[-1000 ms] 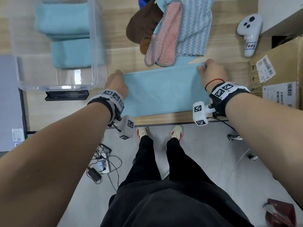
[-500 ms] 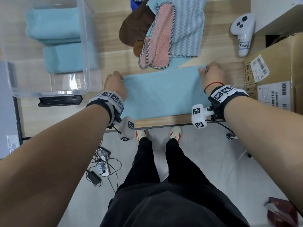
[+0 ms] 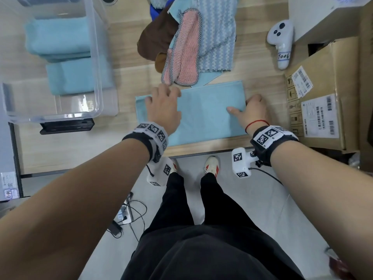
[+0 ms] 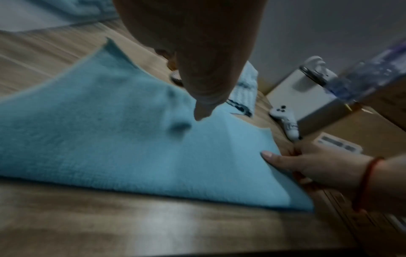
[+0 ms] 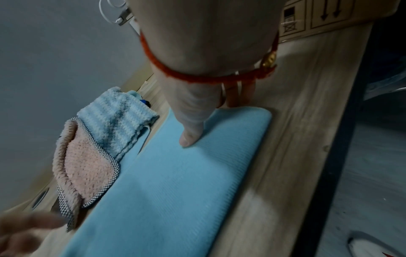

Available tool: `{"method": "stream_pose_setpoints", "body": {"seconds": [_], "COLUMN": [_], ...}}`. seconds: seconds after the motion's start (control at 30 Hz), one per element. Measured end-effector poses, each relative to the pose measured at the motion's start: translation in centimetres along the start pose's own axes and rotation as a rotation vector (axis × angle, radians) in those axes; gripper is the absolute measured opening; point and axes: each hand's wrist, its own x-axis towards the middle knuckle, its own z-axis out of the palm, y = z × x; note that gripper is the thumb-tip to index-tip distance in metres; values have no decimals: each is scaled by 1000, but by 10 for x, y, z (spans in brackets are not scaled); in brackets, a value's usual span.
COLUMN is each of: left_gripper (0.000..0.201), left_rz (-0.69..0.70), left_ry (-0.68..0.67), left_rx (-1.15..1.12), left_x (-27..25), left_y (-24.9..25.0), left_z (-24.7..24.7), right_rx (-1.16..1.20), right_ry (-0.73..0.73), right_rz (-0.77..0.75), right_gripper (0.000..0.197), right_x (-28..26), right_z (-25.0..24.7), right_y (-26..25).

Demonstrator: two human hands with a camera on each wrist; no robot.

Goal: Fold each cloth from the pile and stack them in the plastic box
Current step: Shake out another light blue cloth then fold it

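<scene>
A light blue cloth, folded to a long rectangle, lies flat near the table's front edge. My left hand is spread over its left part with the fingers straight; whether the palm touches it is unclear. My right hand is at the cloth's right edge. Its thumb presses on top and its fingers curl round the edge. The pile of brown, pink and blue-white cloths lies just beyond. The clear plastic box at the left holds two folded blue cloths.
A white controller and a cardboard box stand to the right of the cloth. A black device lies in front of the plastic box. The table's front edge runs just below the cloth.
Both hands left the cloth's far corners. The left hand slid right onto the cloth's top; the right hand came nearer along the right edge and took hold there.
</scene>
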Motion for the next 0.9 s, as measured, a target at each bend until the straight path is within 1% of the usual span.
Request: {"method": "stream_pose_setpoints", "body": {"seconds": [0.07, 0.1, 0.17, 0.2, 0.27, 0.3, 0.33, 0.4, 0.43, 0.47, 0.5, 0.6, 0.67, 0.73, 0.8, 0.9], "left_gripper": [49, 53, 63, 67, 72, 74, 77, 83, 85, 87, 89, 93, 87, 73, 57, 33], "left_rz": [159, 215, 241, 230, 218, 220, 227, 240, 244, 246, 247, 256, 247, 189, 79, -106], "left_ry": [-121, -192, -298, -315, -302, -294, -293, -297, -300, -306, -316, -358, -369, -347, -292, -260], "left_rx": [-18, -17, 11, 27, 52, 71, 99, 169, 202, 226, 241, 274, 209, 55, -115, -297], "left_x": [-6, -10, -18, -22, -27, -28, -30, -33, -35, -37, -38, -39, -38, -38, -39, -47], "left_y": [13, 18, 24, 25, 26, 27, 28, 30, 32, 33, 34, 35, 34, 26, 10, -24], "left_z": [7, 12, 23, 27, 31, 32, 32, 33, 34, 35, 35, 29, 23, 16, 10, 4], "right_rx": [-7, -16, -38, -35, 0, 69, 182, 407, 480, 519, 555, 635, 706, 755, 758, 715], "right_ry": [-18, -36, -81, -109, -131, -138, -158, -224, -249, -272, -285, -331, -380, -424, -465, -491], "right_rz": [0, -4, -31, -46, -70, -71, -53, 1, 24, 49, 57, 45, 20, -15, -65, -146], "right_gripper": [76, 73, 62, 56, 42, 38, 38, 51, 58, 62, 60, 40, 36, 40, 40, 32], "right_x": [-7, -9, -10, -11, -14, -16, -17, -21, -23, -24, -24, -31, -37, -45, -53, -67], "right_z": [1, 2, 4, 4, 3, 3, 2, 3, 2, 2, 3, -5, -12, -18, -23, -23], "right_y": [4, 6, 7, 7, 7, 6, 8, 11, 14, 16, 19, 16, 9, -5, -24, -57]}}
